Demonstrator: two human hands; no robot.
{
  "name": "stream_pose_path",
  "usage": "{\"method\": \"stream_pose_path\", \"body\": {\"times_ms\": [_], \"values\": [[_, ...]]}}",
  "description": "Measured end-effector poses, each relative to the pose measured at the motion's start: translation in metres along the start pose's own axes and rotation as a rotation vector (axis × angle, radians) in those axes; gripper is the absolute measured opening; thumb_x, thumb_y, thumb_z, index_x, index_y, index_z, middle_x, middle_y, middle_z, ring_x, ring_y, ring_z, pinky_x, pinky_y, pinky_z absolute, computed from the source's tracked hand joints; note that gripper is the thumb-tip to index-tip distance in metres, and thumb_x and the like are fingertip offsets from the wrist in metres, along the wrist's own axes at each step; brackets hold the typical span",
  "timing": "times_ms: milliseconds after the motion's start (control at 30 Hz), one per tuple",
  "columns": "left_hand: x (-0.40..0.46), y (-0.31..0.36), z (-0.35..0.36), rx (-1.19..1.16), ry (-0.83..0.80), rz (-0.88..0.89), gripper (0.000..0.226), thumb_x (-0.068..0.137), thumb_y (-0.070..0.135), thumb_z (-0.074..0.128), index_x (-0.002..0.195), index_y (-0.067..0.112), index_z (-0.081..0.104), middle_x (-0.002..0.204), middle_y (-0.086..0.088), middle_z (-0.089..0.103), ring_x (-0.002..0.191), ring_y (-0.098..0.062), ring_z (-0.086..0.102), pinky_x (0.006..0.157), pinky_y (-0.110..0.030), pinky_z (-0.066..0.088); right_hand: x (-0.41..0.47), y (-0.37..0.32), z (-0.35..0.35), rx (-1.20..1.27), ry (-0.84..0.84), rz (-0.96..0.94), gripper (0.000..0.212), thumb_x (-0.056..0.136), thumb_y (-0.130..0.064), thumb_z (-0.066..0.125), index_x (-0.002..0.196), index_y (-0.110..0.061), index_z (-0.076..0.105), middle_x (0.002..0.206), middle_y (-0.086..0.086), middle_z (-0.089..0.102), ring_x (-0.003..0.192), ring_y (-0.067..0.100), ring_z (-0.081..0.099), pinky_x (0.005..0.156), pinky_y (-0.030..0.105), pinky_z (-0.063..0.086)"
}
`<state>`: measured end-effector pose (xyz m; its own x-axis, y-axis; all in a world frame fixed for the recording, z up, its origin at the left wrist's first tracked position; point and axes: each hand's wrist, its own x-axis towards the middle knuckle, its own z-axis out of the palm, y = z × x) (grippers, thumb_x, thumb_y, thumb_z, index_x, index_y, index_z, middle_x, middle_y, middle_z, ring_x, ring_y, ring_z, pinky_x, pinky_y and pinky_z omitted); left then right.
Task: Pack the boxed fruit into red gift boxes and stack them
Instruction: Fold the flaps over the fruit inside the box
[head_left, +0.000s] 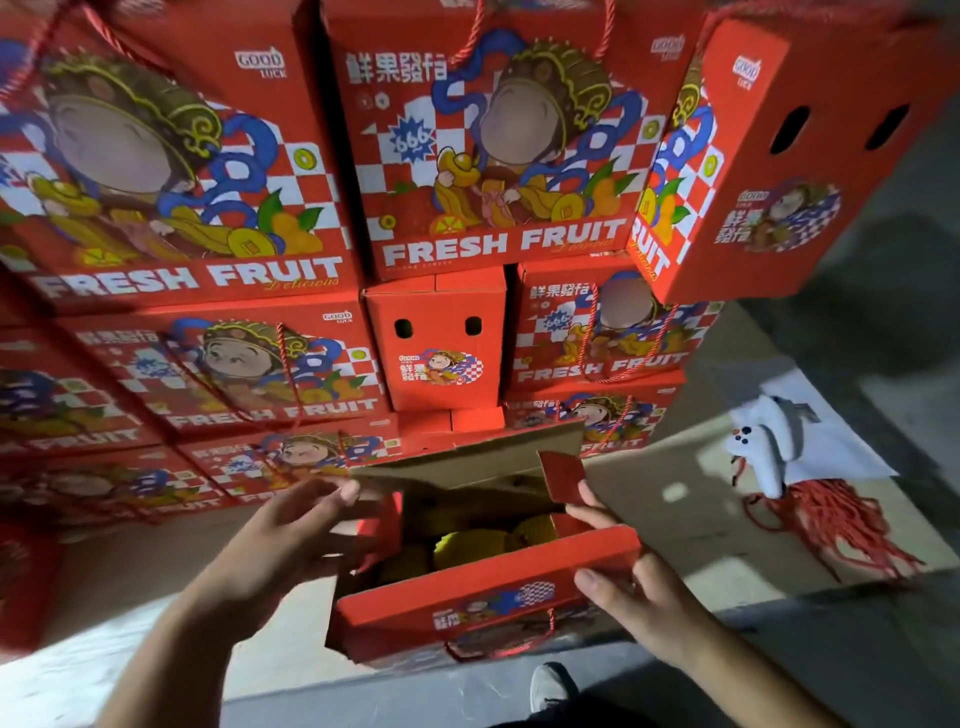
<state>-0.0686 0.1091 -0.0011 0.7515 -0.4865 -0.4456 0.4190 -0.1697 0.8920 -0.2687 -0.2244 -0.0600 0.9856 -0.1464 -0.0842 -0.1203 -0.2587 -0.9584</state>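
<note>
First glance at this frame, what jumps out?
The wall of stacked red boxes printed "FRESH FRUIT" fills the upper half. Below centre, the left hand and right hand hold the flaps of an open box with yellow fruit inside. At right, red cords lie on the floor.

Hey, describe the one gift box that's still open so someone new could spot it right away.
Start at the wall of stacked red boxes, then look down to the floor in front. The open gift box sits between the left hand and right hand, flaps up, yellow fruit showing inside.
</note>
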Motion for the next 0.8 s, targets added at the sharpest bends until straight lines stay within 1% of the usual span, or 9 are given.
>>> {"method": "stream_pose_path", "body": {"times_ms": [100,167,233,300,367,433,567,633,800], "values": [[-0.004,-0.012,0.030,0.242,-0.023,0.098,0.025,0.102,0.037,0.067,0.118,0.018,0.074,0.114,-0.003,0.078,0.111,-0.025,0.072,0.095,-0.043,0.056,-0.002,0.005,-0.006,-0.042,-0.048,0.029,0.073,0.087,-0.065,0.070,0.152,-0.048,0.040,0.166,-0.025,0.021,0.148,0.003,0.036,0.109,0.027,0.047],[-0.001,-0.022,0.042,0.108,-0.052,0.089,0.028,0.103,0.029,0.064,0.126,0.014,0.071,0.126,-0.007,0.075,0.125,-0.028,0.066,0.107,-0.044,0.050,-0.005,0.009,-0.010,-0.056,-0.105,0.075,0.082,0.086,-0.066,0.071,0.155,-0.049,0.031,0.160,-0.023,0.035,0.142,0.006,0.046,0.109,0.035,0.050],[-0.001,-0.027,0.041,-0.186,-0.135,0.017,0.056,0.101,0.045,0.051,0.140,0.007,0.061,0.142,-0.013,0.066,0.136,-0.030,0.059,0.115,-0.049,0.044,-0.009,0.010,-0.016,-0.090,-0.160,0.078,0.089,0.086,-0.064,0.073,0.157,-0.050,0.021,0.147,-0.024,0.051,0.133,0.002,0.054,0.105,0.025,0.049],[0.001,-0.029,0.039,-0.269,-0.121,0.006,0.061,0.101,0.050,0.042,0.144,0.011,0.060,0.146,-0.011,0.064,0.141,-0.030,0.054,0.118,-0.051,0.041,-0.011,0.007,-0.025,-0.240,-0.189,0.027,0.094,0.088,-0.064,0.071,0.160,-0.048,0.012,0.157,-0.031,0.034,0.141,-0.009,0.038,0.107,0.008,0.035],[0.003,-0.034,0.041,-0.027,-0.047,0.094,0.040,0.110,0.041,0.038,0.134,0.039,0.070,0.136,0.019,0.068,0.143,-0.017,0.045,0.122,-0.037,0.032,-0.007,0.003,-0.037,-0.437,-0.270,-0.012,0.088,0.091,-0.070,0.063,0.160,-0.052,0.012,0.165,-0.034,0.010,0.151,-0.011,0.013,0.119,0.016,0.017],[0.004,-0.034,0.046,0.480,0.024,0.204,0.033,0.105,0.057,0.031,0.118,0.073,0.057,0.120,0.051,0.053,0.126,0.005,0.031,0.102,-0.016,0.019,-0.001,0.000,-0.042,-0.511,-0.344,-0.028,0.072,0.093,-0.074,0.053,0.156,-0.057,0.022,0.166,-0.034,0.008,0.152,-0.009,0.007,0.121,0.028,0.012],[0.017,-0.040,0.045,0.674,0.188,0.342,0.039,0.101,0.061,0.025,0.106,0.067,0.063,0.108,0.039,0.062,0.111,0.005,0.047,0.089,-0.025,0.015,-0.004,-0.004,-0.022,-0.089,-0.205,0.089,0.081,0.086,-0.078,0.058,0.157,-0.051,0.029,0.159,-0.025,0.039,0.147,-0.001,0.035,0.120,0.038,0.035],[0.024,-0.045,0.042,0.639,0.177,0.362,0.039,0.102,0.063,0.025,0.105,0.072,0.063,0.110,0.042,0.063,0.117,0.004,0.051,0.099,-0.034,0.022,-0.011,-0.001,-0.009,0.037,-0.099,0.080,0.084,0.081,-0.084,0.057,0.154,-0.045,0.041,0.164,-0.022,0.031,0.149,0.004,0.034,0.117,0.038,0.041],[0.036,-0.055,0.034,0.269,0.055,0.237,0.061,0.099,0.075,0.039,0.119,0.033,0.080,0.136,-0.010,0.067,0.139,-0.033,0.052,0.123,-0.059,0.031,-0.017,0.001,0.006,0.115,0.093,0.115,0.079,0.079,-0.093,0.040,0.139,-0.046,0.061,0.161,-0.031,0.029,0.151,-0.001,0.027,0.121,0.055,0.024]]}}
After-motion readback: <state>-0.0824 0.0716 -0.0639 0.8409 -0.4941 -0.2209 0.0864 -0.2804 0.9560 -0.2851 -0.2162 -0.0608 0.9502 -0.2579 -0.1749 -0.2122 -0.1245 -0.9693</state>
